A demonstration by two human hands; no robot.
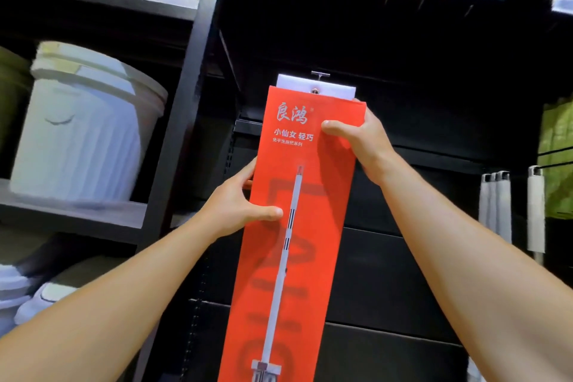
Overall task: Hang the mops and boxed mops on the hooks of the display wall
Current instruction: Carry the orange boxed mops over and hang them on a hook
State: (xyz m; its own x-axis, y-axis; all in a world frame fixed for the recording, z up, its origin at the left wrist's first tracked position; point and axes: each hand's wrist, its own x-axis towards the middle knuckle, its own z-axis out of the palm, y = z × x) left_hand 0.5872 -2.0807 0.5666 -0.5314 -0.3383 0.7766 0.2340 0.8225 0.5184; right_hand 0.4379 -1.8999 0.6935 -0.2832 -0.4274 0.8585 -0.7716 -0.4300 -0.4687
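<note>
Against dark display wall: both hands grip long flat glossy red box.

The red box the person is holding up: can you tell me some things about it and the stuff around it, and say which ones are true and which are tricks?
1. Both hands hold the red box. True: the left hand grips its left edge and the right hand its upper right edge.
2. The box shows a picture of a broom with a green handle. False: it shows a long white mop handle.
3. A metal hook sits at the top of the box. True.
4. The buckets on the shelf are to the right. False: they are on the left.
5. White mops hang to the right. True.
</note>
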